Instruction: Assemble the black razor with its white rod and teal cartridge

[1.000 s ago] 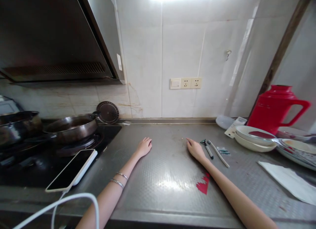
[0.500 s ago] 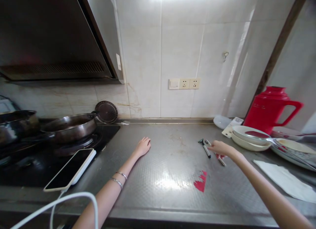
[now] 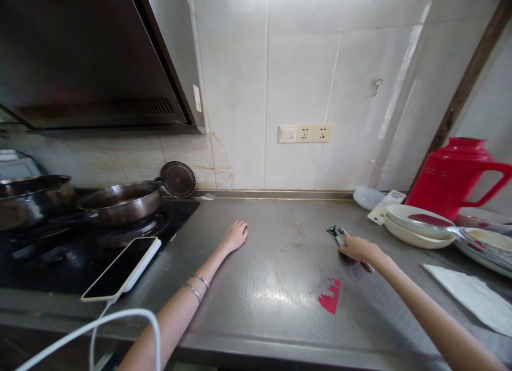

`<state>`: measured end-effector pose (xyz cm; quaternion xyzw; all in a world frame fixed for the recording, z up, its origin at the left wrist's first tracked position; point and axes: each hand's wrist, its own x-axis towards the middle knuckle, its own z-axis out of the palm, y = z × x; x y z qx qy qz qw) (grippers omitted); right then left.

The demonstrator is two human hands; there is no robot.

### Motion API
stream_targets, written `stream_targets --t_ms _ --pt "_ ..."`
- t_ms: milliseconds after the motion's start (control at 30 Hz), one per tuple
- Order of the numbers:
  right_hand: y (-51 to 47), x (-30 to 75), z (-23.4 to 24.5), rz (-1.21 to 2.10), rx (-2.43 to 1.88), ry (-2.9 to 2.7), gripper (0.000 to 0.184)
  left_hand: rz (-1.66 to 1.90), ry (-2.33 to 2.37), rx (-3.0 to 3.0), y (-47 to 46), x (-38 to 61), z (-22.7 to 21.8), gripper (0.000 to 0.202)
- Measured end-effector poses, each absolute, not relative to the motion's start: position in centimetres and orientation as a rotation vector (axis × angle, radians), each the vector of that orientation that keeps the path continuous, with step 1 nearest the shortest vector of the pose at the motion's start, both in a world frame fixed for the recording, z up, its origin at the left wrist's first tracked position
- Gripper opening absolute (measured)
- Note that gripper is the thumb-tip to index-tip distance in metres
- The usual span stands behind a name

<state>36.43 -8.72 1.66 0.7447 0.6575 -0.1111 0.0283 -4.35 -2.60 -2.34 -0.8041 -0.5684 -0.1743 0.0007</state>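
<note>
My left hand [image 3: 235, 236] rests flat on the metal countertop [image 3: 276, 264], holding nothing, its fingers stretched out and loosely together. On the right, my right hand [image 3: 358, 249] is low over the counter, its fingers closed at the handle of a razor [image 3: 336, 235] with a dark head. The fingertips and the lower end of that handle are hidden under the hand. Beside it lies a slim, pale stick-like thing [image 3: 368, 267], partly covered by the same hand; its kind is unclear. A torn red patch [image 3: 331, 297] shows on the counter nearer me.
At left, a phone [image 3: 122, 269] with a white cable lies by the stove [image 3: 184, 213], which bears pans [image 3: 122, 205]. At right stand a red thermos jug [image 3: 450, 179], stacked bowls [image 3: 418, 235], plates and a white cloth or paper [image 3: 472, 296].
My right hand has come down and left onto the razor, its fingers now over the handle. My left hand stays in place. The view has shifted slightly.
</note>
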Motion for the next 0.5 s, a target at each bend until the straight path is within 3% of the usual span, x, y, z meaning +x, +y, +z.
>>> stream_targets --t_ms 500 --pt "-8.85 36.33 1.57 -0.208 2.359 2.145 0.029 -0.702 -1.824 -2.586 -2.66 -4.49 -1.91 0.034"
